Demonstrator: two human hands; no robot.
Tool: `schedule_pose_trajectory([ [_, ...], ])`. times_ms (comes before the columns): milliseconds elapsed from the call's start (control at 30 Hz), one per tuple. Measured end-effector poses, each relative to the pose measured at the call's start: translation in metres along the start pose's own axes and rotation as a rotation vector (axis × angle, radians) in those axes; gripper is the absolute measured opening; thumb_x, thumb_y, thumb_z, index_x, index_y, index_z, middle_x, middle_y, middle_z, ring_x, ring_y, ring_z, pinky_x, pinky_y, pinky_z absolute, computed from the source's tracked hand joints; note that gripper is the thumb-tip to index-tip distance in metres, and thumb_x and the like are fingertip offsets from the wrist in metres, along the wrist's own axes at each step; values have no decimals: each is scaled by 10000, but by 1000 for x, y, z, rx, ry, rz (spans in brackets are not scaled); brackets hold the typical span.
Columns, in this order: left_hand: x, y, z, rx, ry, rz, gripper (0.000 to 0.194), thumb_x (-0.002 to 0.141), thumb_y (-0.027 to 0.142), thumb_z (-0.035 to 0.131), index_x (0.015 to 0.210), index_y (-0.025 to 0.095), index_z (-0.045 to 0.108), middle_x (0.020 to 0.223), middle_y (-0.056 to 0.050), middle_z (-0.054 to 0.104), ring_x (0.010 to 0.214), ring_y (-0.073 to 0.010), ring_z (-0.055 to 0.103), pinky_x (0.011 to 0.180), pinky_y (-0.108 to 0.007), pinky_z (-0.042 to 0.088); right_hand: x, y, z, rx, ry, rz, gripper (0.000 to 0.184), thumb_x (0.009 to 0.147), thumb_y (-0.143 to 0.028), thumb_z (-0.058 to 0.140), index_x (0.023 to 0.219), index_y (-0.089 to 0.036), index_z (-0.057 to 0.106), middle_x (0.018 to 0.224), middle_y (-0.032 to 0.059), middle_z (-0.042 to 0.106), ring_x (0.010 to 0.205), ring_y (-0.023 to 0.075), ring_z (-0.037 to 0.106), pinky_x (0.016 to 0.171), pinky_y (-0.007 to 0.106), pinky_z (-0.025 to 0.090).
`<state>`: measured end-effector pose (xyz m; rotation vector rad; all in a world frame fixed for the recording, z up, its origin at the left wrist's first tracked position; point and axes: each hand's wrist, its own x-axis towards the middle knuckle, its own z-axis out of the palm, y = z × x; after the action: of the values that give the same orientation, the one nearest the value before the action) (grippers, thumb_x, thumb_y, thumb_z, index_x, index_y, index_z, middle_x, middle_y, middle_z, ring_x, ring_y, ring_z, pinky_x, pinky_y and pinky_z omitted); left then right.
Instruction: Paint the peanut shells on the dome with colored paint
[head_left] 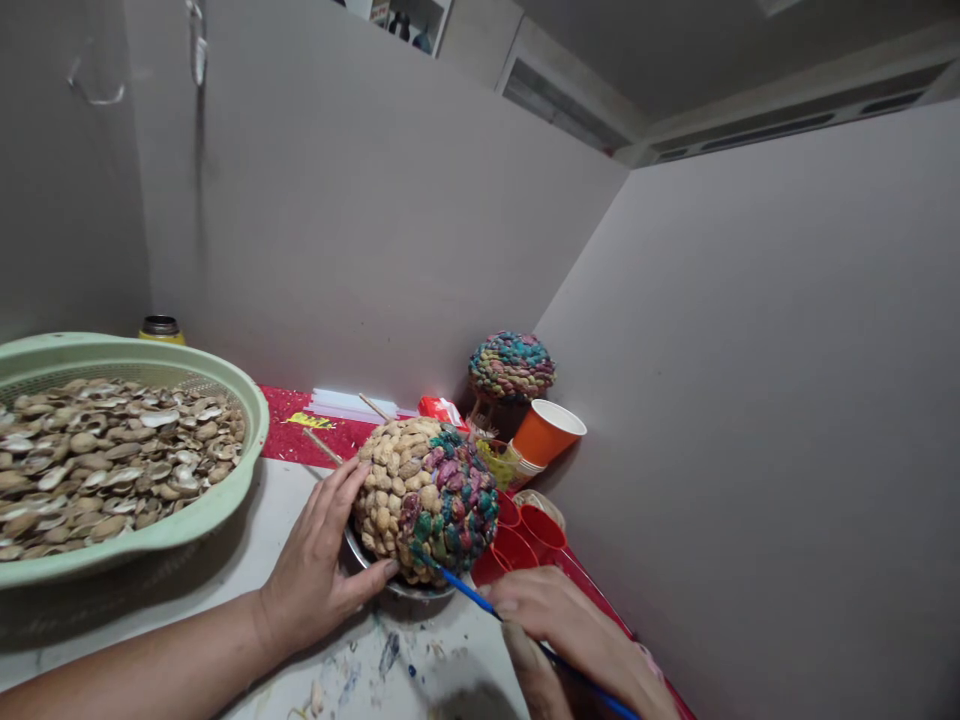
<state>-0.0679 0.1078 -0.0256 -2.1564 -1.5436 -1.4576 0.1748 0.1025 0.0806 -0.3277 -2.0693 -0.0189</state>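
Note:
A round ball covered in peanut shells sits in a metal bowl. Its left side is bare tan shell, while the right side is painted green, purple and blue. My left hand grips the ball's left side, thumb low at the front and fingers along the edge. In my right hand is a blue paintbrush, its tip touching the lower front of the ball beside green shells. Red cups stand just behind that hand, partly hidden.
At left a green colander holds many loose half shells. Behind are a painted shell-covered piece, a tilted orange paper cup, white sticks and a yellow jar. Grey partitions enclose the paint-stained table.

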Motion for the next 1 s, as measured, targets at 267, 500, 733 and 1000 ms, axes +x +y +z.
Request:
schedule_pose_trajectory([
  [267, -1, 0, 0, -3, 0, -5, 850, 927, 424, 637, 1618, 265, 170, 1582, -190, 446, 1476, -359, 431, 1148, -619, 452, -5, 11, 3, 34, 103, 164, 259, 917, 4, 599, 1067, -191, 679, 915, 65, 757, 825, 182, 742, 780, 304, 630],
  [500, 0, -1, 0, -7, 11, 5, 853, 921, 421, 645, 1619, 266, 179, 1577, -183, 457, 1477, -358, 433, 1152, -615, 447, 0, 4, 0, 74, 64, 142, 271, 915, 20, 565, 1057, -186, 671, 897, 51, 743, 827, 172, 735, 755, 284, 619],
  [733, 0, -1, 1, 3, 7, -4, 853, 922, 434, 644, 1615, 268, 176, 1579, -177, 458, 1487, -351, 421, 1168, -609, 429, -2, 11, 2, 49, 76, 136, 288, 891, 30, 589, 1063, -187, 665, 892, 47, 746, 802, 174, 744, 771, 304, 625],
  [1000, 1, -1, 0, -2, -6, -6, 865, 905, 400, 665, 1609, 265, 181, 1581, -180, 452, 1482, -354, 425, 1159, -609, 442, 4, -4, 2, 64, 6, 122, 256, 896, 11, 574, 1016, -199, 659, 852, 67, 764, 765, 192, 743, 712, 309, 620],
])
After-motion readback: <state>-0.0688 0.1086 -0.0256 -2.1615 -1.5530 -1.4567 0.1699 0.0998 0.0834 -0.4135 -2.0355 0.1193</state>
